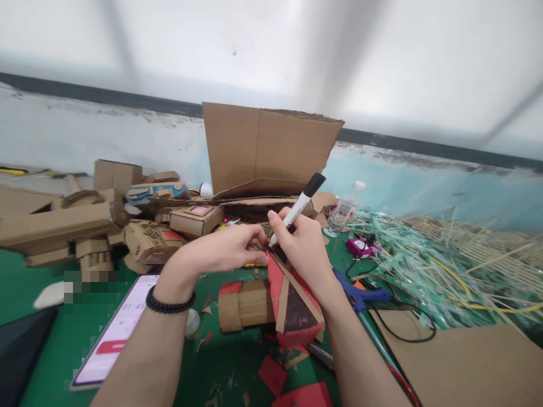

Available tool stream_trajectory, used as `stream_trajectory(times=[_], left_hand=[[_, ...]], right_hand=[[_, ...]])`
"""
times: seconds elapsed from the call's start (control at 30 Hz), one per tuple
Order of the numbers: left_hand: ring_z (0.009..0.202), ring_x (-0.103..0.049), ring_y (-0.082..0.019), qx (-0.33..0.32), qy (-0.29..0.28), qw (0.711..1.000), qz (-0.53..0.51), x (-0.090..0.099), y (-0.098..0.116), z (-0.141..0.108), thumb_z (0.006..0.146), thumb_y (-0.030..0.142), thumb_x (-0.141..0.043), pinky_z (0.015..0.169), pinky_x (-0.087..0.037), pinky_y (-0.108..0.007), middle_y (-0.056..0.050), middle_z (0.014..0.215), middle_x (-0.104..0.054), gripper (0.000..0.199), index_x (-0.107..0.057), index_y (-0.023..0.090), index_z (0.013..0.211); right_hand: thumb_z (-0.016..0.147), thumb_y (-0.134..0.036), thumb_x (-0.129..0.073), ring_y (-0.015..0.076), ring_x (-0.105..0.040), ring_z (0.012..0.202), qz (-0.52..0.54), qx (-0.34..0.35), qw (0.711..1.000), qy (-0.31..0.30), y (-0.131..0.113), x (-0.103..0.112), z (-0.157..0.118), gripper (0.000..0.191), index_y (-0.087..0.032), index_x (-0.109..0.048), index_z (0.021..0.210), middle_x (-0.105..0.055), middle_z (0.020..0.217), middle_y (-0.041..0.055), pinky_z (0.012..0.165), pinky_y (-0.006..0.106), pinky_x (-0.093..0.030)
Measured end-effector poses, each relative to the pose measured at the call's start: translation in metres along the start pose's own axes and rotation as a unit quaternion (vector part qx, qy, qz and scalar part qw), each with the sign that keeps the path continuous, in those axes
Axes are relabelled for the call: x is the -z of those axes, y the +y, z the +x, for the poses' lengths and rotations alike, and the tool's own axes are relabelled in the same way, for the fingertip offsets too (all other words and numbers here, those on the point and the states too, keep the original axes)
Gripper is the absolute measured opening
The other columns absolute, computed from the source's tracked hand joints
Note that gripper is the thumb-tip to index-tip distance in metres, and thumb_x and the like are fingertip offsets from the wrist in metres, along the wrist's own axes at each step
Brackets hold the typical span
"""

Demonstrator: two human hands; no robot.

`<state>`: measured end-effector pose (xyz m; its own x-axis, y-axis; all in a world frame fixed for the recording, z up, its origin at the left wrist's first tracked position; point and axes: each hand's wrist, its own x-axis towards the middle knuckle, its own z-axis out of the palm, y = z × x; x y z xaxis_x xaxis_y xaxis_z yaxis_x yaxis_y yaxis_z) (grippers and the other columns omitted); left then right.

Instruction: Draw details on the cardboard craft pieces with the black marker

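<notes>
My right hand (pixel 303 243) is closed round a white marker pen (pixel 297 209) with a black end pointing up. Its tip comes down at the far end of a cardboard model part (pixel 297 305), painted red and black with bare brown strips. My left hand (pixel 231 246), wearing a dark bead bracelet (pixel 170 299), has bent fingers at that same far end; whether they pinch the part is hidden. A brown cardboard tube piece (pixel 246 305) with a red patch sticks out from the part's left side.
Cardboard models (pixel 63 226) crowd the left. A phone (pixel 119 333) lies by my left forearm. At right are a water bottle (pixel 343 212), blue glue gun (pixel 360 291), thin sticks and plastic wrap (pixel 424 265). A large cardboard sheet (pixel 271 147) stands behind; red scraps (pixel 272 375) lie in front.
</notes>
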<state>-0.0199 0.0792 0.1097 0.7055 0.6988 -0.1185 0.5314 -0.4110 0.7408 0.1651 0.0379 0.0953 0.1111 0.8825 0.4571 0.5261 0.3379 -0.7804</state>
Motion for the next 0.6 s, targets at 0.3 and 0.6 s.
stream_trajectory(times=[0.3,0.6], left_hand=[[0.097,-0.073,-0.027,0.004,-0.005,1.0,0.002,0.0002,-0.0018,0.0004,0.091,0.047,-0.066,0.082,-0.055,-0.036,-0.008,0.104,-0.077,0.031,-0.065,0.021,0.108],[0.097,-0.074,-0.027,-0.006,0.005,1.0,0.001,-0.0003,-0.0064,0.0011,0.091,0.045,-0.068,0.083,-0.057,-0.035,-0.007,0.104,-0.078,0.028,-0.066,0.022,0.106]], right_hand=[[0.098,-0.049,-0.056,0.0151,-0.048,0.057,0.004,-0.003,1.0,-0.01,-0.0007,0.0002,-0.0009,0.041,-0.025,-0.047,0.066,-0.052,0.057,-0.0037,0.061,0.03,-0.032],[0.095,-0.045,-0.055,0.0139,-0.042,0.055,-0.008,0.0,1.0,-0.014,-0.0004,-0.0013,-0.0013,0.039,-0.025,-0.043,0.064,-0.046,0.056,-0.0047,0.061,0.031,-0.029]])
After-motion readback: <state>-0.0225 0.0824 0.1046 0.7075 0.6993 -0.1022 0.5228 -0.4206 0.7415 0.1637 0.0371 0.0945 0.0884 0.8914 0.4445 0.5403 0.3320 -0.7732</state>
